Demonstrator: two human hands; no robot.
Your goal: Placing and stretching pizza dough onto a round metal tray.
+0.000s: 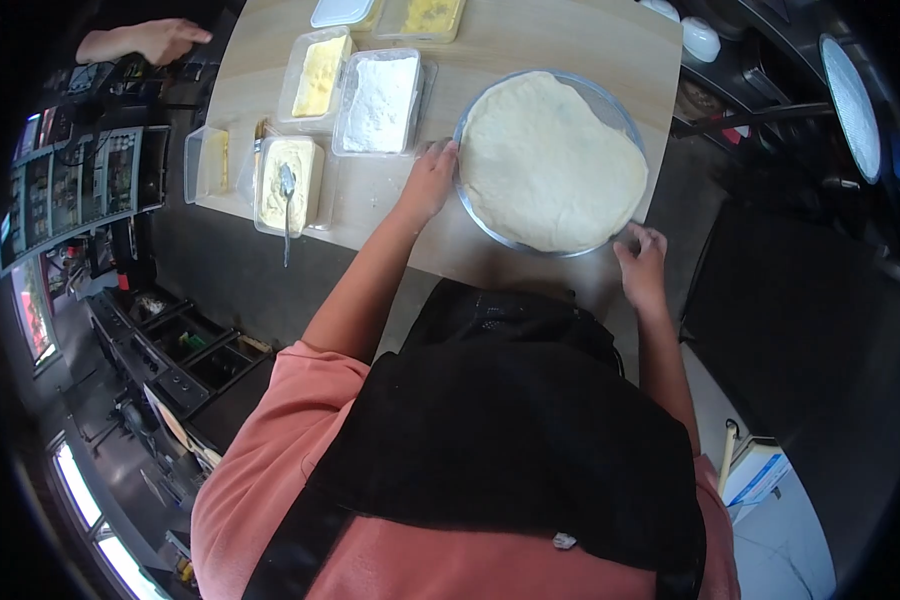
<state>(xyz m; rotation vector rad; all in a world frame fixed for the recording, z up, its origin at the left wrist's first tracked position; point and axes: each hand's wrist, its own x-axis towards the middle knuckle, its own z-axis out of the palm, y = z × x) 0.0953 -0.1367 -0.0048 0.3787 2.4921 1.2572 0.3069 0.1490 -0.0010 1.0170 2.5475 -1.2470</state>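
A round sheet of raw dough lies over a round metal mesh pizza screen on the wooden table. The dough covers most of it, but bare mesh shows at the upper right. My left hand has its fingers on the screen's left rim. At the lower right edge, my right hand has its fingertips at the rim and dough edge, thumb apart from the fingers; whether it grips is unclear. Left of my left hand stands a plastic tub of white flour.
A tub of pale creamy spread holds a metal spoon, beside a brush. Other tubs hold yellow shredded food and yellow contents. A nearly bare tub sits at the table's left edge. Another person's hand points from the upper left.
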